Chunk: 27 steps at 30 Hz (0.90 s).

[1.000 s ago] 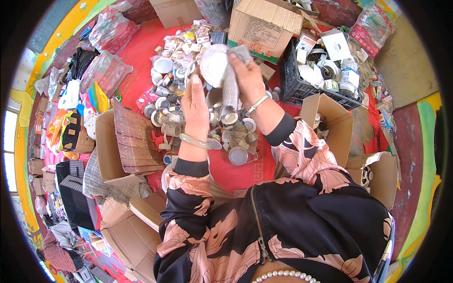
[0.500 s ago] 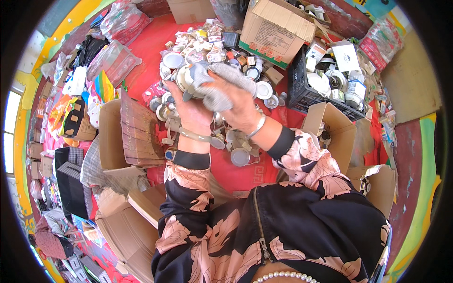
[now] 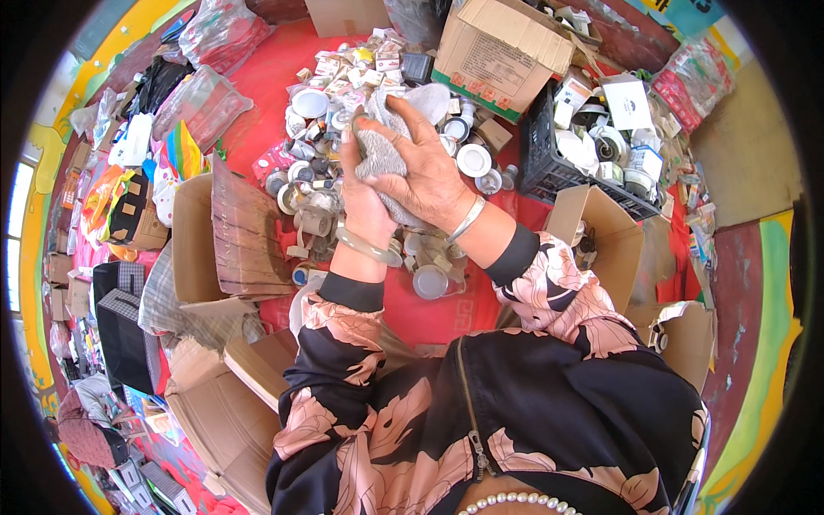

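A crumpled grey cloth (image 3: 382, 159) lies between my hands above the pile of lamps. My right hand (image 3: 425, 176) is closed on the cloth, pressing it toward the left palm. My left hand (image 3: 365, 206) is closed around the other side, gripping a round lamp fixture mostly covered by the cloth and fingers. A pale white disc (image 3: 427, 102) shows just beyond my right fingers; whether it belongs to the held lamp, I cannot tell. Beneath and beyond the hands spread loose round lamps, among them a white-faced one (image 3: 310, 104) and another (image 3: 474, 160).
To the right stands a black plastic crate (image 3: 549, 163) full of lamps and small boxes. A large cardboard box (image 3: 502, 56) sits beyond the pile. Open cartons flank me, one at left (image 3: 193, 240) and one at right (image 3: 605, 232). Red sheeting (image 3: 279, 73) covers the floor.
The round lamp in my left hand was plainly visible before; now cloth and fingers mostly hide it. My right hand has turned, its fingers spreading over the cloth.
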Available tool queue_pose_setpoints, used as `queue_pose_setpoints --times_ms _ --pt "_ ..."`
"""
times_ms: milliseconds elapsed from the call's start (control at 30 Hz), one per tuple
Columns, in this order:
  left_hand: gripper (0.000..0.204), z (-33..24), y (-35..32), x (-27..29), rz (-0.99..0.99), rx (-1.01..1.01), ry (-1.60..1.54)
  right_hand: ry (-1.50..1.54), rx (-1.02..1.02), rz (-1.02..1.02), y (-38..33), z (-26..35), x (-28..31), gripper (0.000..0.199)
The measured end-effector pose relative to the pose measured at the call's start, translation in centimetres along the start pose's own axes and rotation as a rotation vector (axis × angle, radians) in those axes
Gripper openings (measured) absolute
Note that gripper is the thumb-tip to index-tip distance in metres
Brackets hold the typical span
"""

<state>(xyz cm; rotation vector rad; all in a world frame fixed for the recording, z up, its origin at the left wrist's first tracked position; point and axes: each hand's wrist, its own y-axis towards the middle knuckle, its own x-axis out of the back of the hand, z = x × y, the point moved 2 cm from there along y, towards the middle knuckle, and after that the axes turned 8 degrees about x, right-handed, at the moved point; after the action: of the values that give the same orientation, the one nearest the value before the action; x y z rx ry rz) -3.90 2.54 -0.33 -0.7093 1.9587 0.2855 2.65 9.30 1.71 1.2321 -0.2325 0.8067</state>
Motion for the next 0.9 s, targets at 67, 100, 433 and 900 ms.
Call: queue_pose_setpoints --times_ms 67,100,433,900 --pt "0.052 0.0 0.1 -0.4 0.028 -0.078 0.219 0.103 -0.165 -0.008 -0.4 0.0 0.3 0.063" --pt "0.055 -0.1 0.1 -0.5 0.043 -0.119 0.328 0.108 -0.174 -0.046 -0.5 0.0 0.2 0.064" --pt "0.053 0.1 -0.7 -2.2 0.109 -0.264 0.571 0.159 -0.193 -0.345 -0.1 0.5 0.6 0.051" --pt "0.064 0.2 0.4 -0.1 0.203 -0.848 1.224 1.025 -0.775 -0.574 -0.7 -0.2 0.2 0.044"
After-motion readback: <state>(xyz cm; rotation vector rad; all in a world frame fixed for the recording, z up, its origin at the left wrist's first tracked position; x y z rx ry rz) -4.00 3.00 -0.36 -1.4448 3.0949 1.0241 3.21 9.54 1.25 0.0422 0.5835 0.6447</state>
